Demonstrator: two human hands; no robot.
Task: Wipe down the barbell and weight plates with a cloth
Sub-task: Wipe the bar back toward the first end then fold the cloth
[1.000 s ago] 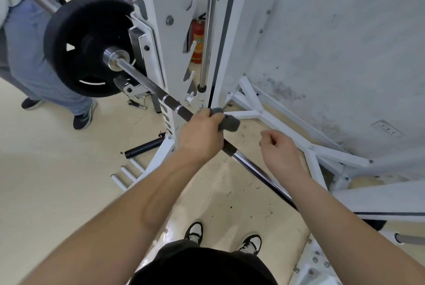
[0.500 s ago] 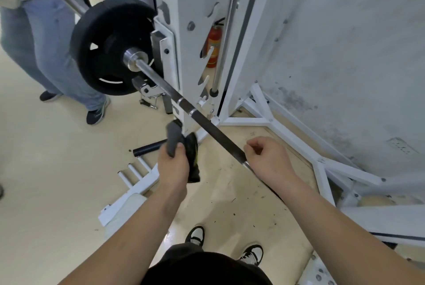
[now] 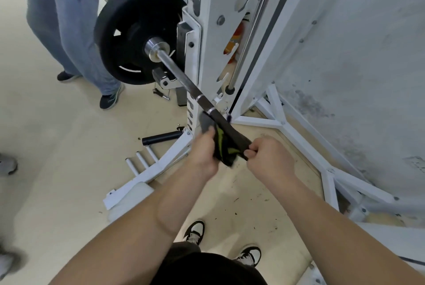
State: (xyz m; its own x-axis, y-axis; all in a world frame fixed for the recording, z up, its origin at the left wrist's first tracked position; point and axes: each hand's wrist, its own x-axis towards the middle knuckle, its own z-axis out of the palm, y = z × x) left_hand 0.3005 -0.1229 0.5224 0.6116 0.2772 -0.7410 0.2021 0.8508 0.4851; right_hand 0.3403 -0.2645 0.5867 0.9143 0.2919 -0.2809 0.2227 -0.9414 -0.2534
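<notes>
The steel barbell (image 3: 184, 77) rests in the white rack and slants down from upper left toward my hands. A black weight plate (image 3: 124, 31) sits on its left sleeve. My left hand (image 3: 202, 153) grips a dark grey cloth (image 3: 220, 144) with a yellow-green streak, bunched just under the bar. My right hand (image 3: 269, 158) is closed and pinches the cloth's other end where the bar passes; whether it also grips the bar I cannot tell. The bar beyond my right hand is hidden.
The white rack upright (image 3: 197, 38) and its floor braces (image 3: 271, 121) stand close ahead, and a stained wall (image 3: 356, 66) is on the right. A person in jeans (image 3: 69, 31) stands behind the plate. White storage pegs (image 3: 140, 160) and a black roller (image 3: 161, 137) lie low on the left.
My left hand lifted the cloth off the bar, dropped below it, then came back up against the bar. My right hand slid up the bar and took hold of the cloth's end.
</notes>
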